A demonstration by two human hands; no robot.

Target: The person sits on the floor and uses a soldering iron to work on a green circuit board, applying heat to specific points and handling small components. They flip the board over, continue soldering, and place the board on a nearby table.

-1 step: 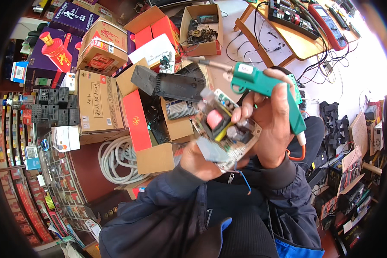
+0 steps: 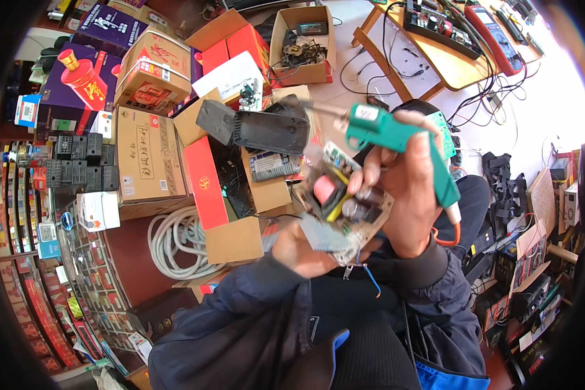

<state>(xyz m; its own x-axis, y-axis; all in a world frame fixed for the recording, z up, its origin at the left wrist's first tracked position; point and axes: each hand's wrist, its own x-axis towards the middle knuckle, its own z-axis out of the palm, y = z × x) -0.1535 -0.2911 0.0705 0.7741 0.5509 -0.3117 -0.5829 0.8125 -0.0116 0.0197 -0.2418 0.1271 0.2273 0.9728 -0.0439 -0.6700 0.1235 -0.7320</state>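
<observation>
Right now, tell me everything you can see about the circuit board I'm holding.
The circuit board is a small bare board, tan, tilted, with its component side facing the camera. It carries a red-topped block, a yellow part and dark cylinders that look like capacitors. A grey finned metal piece sits at its lower edge, and a blue wire hangs below it. The left hand grips it from beneath; the right hand, holding a green soldering tool, rests fingers against its right side. It is held above the lap, touching no table.

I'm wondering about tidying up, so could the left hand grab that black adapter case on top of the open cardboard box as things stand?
Probably not right away: the left hand is wrapped around the circuit board, so it isn't free. The black adapter case itself lies uncovered on the open cardboard box, just beyond the board.
</observation>
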